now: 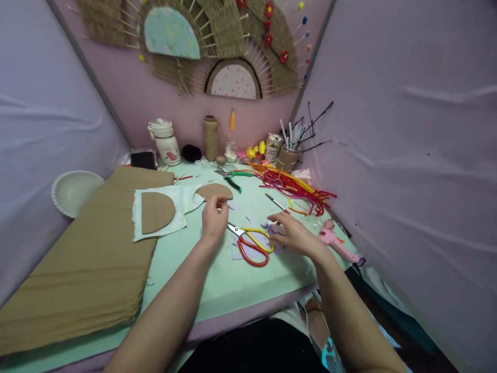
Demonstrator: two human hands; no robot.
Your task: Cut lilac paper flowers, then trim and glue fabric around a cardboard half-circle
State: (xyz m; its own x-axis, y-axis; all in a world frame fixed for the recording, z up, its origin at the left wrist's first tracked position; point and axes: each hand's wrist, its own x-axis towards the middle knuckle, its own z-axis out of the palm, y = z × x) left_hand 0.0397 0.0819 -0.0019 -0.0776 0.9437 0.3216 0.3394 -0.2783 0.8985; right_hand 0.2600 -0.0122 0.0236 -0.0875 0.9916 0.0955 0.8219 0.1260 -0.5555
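My left hand is closed, thumb and fingertips together in a pinch; whatever is between them is too small to make out. It hovers just in front of a half-round cardboard piece. My right hand has its fingers apart, close to crumpled purple scraps. Between both hands lie scissors with one red and one yellow handle, on top of a purple sheet. At the left, another cardboard piece with a rounded side rests on white-blue cloth.
A large cardboard sheet covers the table's left. Green-handled pliers, a pen and red and yellow pipe cleaners lie farther back. A pink glue gun is at the right edge. Twine and a white bottle stand behind.
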